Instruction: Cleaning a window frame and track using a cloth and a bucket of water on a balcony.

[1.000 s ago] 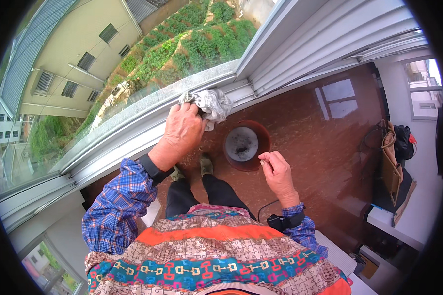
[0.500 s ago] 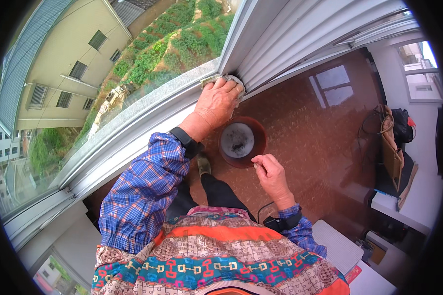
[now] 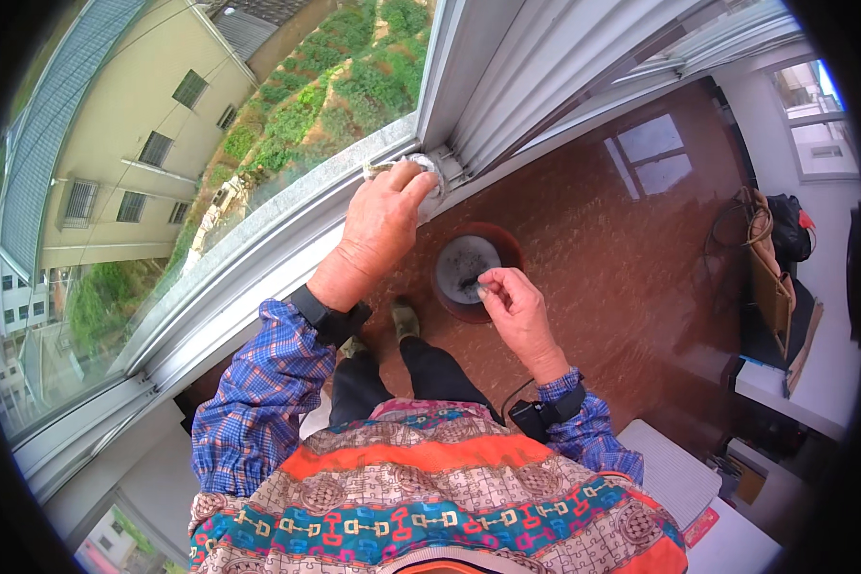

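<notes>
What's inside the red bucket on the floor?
Inside the bucket is something greyish-white, perhaps cloudy water, with dark bits in it. The bottom is hidden beneath that, and the right hand covers a little of the bucket's lower-right side.

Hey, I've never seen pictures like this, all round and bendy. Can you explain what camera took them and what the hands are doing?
There's no machine here, just a person's bare hands. Every picture comes from the left of two wide cameras worn on the head, looking down; the lens bends straight edges. Picture left is the person's left. The left hand holds a pale cloth at the white window frame. The right hand has thumb and fingers close together by a reddish bucket on the brown floor; whether it pinches something is too small to tell. The bucket holds greyish contents with dark bits.
</notes>
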Available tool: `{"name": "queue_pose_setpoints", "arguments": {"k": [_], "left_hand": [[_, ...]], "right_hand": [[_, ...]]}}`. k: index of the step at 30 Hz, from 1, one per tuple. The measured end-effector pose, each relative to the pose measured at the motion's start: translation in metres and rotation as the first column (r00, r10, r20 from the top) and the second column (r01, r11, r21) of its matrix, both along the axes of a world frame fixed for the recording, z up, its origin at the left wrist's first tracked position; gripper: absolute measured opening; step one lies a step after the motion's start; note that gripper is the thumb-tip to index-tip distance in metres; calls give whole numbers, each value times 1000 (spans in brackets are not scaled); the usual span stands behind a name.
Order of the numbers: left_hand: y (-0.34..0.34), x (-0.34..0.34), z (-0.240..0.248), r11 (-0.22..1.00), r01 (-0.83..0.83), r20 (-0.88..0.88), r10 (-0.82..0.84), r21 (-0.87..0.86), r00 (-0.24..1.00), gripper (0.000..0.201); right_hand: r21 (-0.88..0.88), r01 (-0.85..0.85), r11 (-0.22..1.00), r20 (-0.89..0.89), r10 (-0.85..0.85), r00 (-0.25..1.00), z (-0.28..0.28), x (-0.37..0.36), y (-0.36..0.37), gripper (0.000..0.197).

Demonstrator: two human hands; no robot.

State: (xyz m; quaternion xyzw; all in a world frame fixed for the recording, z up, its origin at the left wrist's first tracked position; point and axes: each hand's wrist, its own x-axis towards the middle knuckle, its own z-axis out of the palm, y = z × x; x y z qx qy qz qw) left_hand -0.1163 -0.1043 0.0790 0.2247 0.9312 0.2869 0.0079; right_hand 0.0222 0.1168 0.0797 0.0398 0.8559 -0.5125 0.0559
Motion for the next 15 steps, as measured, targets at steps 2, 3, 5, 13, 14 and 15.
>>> {"name": "queue_pose_setpoints", "arguments": {"k": [2, 3, 5, 13, 14, 15], "left_hand": [[5, -6, 4, 985, 163, -269, -173, -60, 948, 52], [6, -8, 3, 971, 145, -322, -202, -192, 925, 53], [9, -12, 4, 937, 114, -280, -213, -331, 936, 45], [-68, 25, 31, 944, -116, -138, 76, -309, 987, 22], [-75, 28, 28, 943, -125, -137, 86, -310, 987, 22], [-73, 27, 27, 961, -113, -107, 88, -252, 990, 25]], "right_hand": [[-8, -12, 1000, -86, 11, 996, -32, -29, -9, 17], [-38, 0, 999, -12, -1, 1000, -45, -47, -16, 18], [-65, 21, 998, 62, -16, 998, -73, -74, -32, 20], [-208, -2, 978, 214, 48, 976, -56, -94, -59, 26], [-297, 57, 953, 305, 38, 952, -52, -95, -63, 27], [-155, -34, 987, 179, 62, 982, -75, -92, -61, 29]]}}
